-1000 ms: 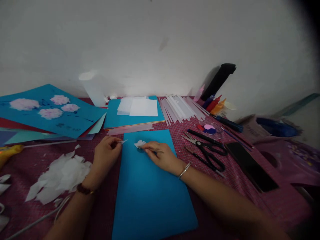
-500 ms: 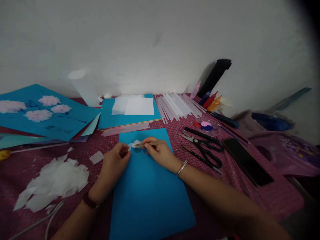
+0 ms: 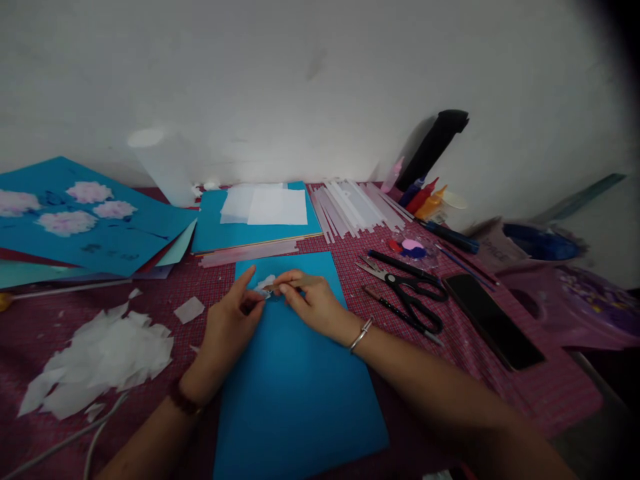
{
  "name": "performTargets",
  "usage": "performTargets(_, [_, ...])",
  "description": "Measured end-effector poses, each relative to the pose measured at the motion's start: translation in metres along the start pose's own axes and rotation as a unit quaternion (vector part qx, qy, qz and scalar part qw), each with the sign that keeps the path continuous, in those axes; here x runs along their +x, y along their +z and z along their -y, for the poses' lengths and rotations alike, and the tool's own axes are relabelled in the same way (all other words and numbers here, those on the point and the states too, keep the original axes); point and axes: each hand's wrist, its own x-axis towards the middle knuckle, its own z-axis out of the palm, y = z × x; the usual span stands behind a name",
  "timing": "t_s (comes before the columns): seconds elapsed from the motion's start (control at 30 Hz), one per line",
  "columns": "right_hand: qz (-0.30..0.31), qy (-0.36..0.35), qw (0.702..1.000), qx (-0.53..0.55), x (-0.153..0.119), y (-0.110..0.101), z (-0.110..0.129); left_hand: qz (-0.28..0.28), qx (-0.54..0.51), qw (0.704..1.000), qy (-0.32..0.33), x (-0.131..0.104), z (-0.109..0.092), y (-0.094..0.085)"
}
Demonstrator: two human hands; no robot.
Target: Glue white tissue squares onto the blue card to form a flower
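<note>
A blue sheet of paper (image 3: 295, 387) lies in front of me, with a small clump of white tissue paper (image 3: 265, 283) near its top edge. My right hand (image 3: 313, 300) pinches a thin brown stick (image 3: 274, 287), its tip at the clump. Just left of it, my left hand (image 3: 235, 317) has its index finger raised. Its thumb and another finger are closed by the clump, seemingly on a small tissue piece. A heap of cut white tissue squares (image 3: 107, 357) lies to the left, and a single square (image 3: 189, 310) sits nearer my left hand.
Scissors (image 3: 405, 290), a phone (image 3: 493, 320) and a dotted pencil (image 3: 400, 313) lie at right. Paint bottles (image 3: 423, 197) stand behind them. Paper strips (image 3: 353, 207) and white sheets (image 3: 277, 207) lie at the back. A blue flower picture (image 3: 145, 233) is at left.
My left index finger has lifted away from the thumb. The stick's tip has shifted slightly left and closer to my left fingertips. The view has moved a little.
</note>
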Motion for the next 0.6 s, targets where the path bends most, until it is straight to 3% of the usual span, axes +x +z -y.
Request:
performTargets(0.3, [0.060,-0.053,0.988,-0.133,0.001,0.002,0.004,-0.008,0.016,1.000,0.013,0.000,-0.002,0.001])
performTargets(0.6, [0.094,-0.090,0.954,-0.269,-0.001,0.003,0.017,0.001,-0.014,1.000,0.005,0.003,0.002,0.003])
